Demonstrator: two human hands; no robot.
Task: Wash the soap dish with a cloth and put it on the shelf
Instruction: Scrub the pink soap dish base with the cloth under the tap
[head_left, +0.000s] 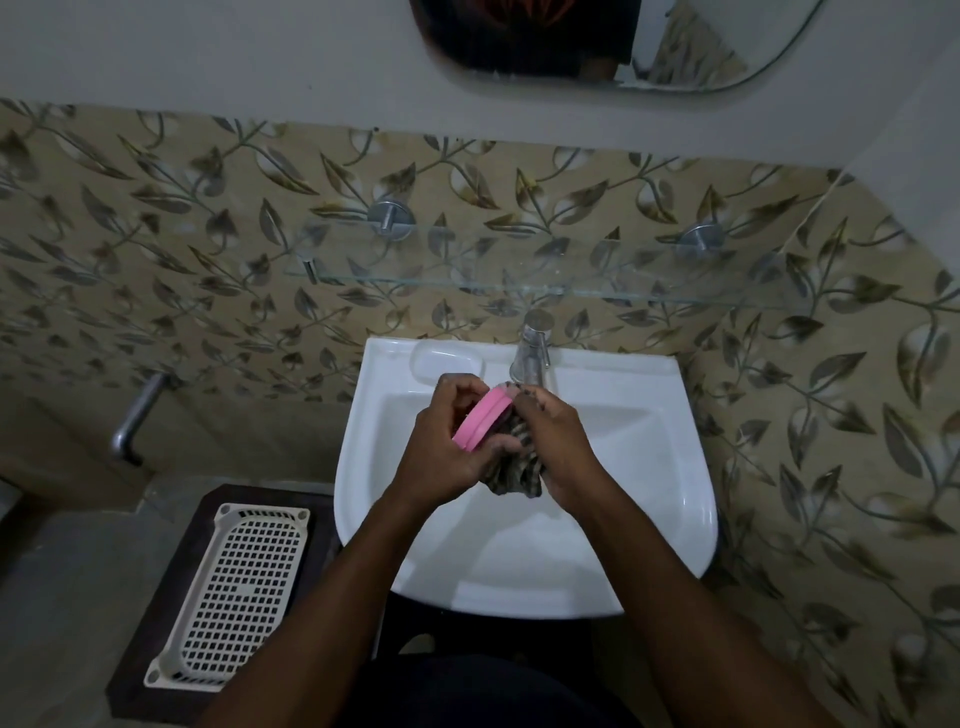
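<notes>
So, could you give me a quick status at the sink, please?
Left hand grips pink soap dish over sink. Right hand scrubs it with cloth. Glass shelf above, unobstructed.

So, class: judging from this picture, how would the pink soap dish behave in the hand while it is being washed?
The soap dish probably stays stiff: it keeps its shape in the left hand. It looks light, held by the fingers alone. Likely slippery when wet, being smooth plastic rubbed with a cloth over the sink.
</notes>
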